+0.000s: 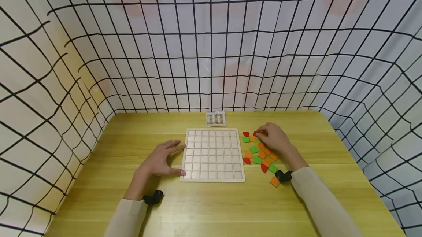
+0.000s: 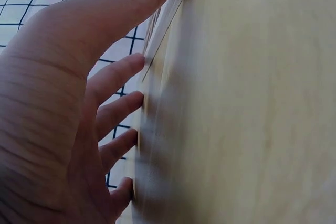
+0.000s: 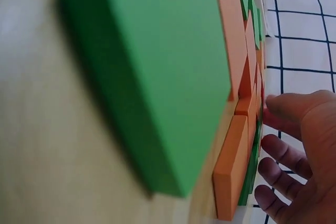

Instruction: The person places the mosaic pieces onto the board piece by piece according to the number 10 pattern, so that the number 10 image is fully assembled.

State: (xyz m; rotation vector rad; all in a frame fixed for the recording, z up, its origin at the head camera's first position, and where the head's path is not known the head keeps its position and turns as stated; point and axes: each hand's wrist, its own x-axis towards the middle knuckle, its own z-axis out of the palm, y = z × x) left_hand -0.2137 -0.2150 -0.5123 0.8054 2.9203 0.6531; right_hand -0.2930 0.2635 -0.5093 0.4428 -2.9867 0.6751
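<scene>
A pale wooden grid board (image 1: 212, 155) with rows of square cells lies on the table. My left hand (image 1: 163, 158) is spread at the board's left side, thumb and index fingertip touching its edge. In the left wrist view, the left fingers (image 2: 118, 74) extend loosely. Right of the board, my right hand (image 1: 273, 138) pinches a red tile (image 1: 255, 133) between thumb and fingertips; the fingers partly cover it. Around it lie orange tiles (image 1: 266, 163), green square tiles (image 1: 254, 149) and red quarter-circle tiles (image 1: 247, 160). A green tile (image 3: 163, 72) looms close in the right wrist view.
Behind the board lies a small pattern card (image 1: 216, 118) with a coloured design on a grid. The wooden table (image 1: 211, 207) is bordered by black-lined white walls (image 1: 211, 46) at the back and sides. One orange tile (image 1: 274, 181) lies near the right wrist.
</scene>
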